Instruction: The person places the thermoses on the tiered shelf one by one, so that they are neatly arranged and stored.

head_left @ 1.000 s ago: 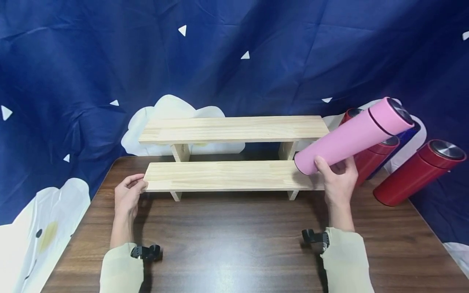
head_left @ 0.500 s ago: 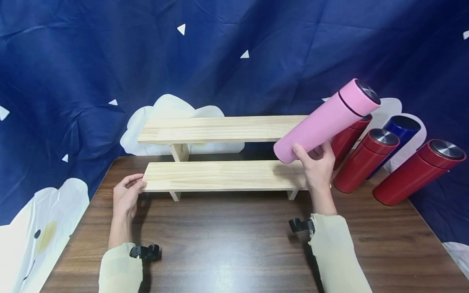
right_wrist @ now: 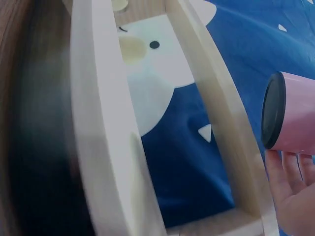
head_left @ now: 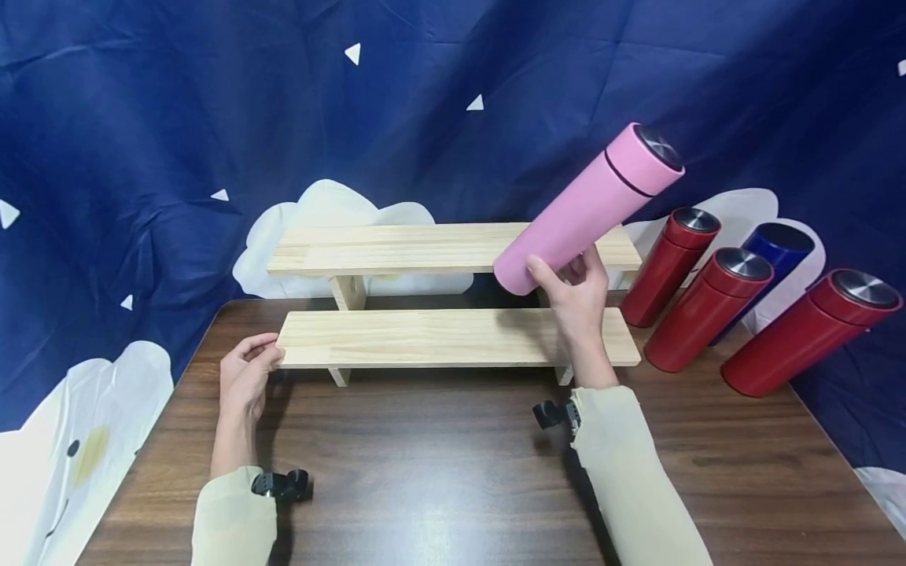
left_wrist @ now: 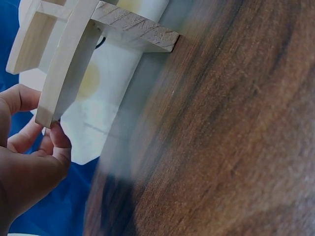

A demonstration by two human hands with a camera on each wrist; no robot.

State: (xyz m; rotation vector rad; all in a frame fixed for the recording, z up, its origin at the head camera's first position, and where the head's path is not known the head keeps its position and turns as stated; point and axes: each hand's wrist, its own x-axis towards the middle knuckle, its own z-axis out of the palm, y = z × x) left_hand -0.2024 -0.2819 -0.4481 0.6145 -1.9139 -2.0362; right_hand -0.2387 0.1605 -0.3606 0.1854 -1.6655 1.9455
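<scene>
My right hand (head_left: 579,303) grips a pink thermos bottle (head_left: 587,208) near its base. The bottle is in the air, tilted with its silver-topped lid to the upper right, in front of the upper board's right part. In the right wrist view its dark base (right_wrist: 273,110) faces the two-tier wooden shelf, with a gap between them. My left hand (head_left: 244,377) pinches the left end of the shelf's lower board (head_left: 425,338). Seen from the left wrist, the thumb and fingers lie on opposite faces of that board end (left_wrist: 47,110).
Right of the shelf stand several thermos bottles: a red one (head_left: 661,275) at the back, another red one (head_left: 701,318), a blue one (head_left: 778,251) partly hidden behind it, and a red one (head_left: 800,342) farthest right. A blue cloth (head_left: 425,110) hangs behind the brown table (head_left: 425,456).
My right hand has carried the pink thermos bottle left and upward, from beside the red bottles to the shelf's upper board, turning it more upright. The left hand has stayed on the board end.
</scene>
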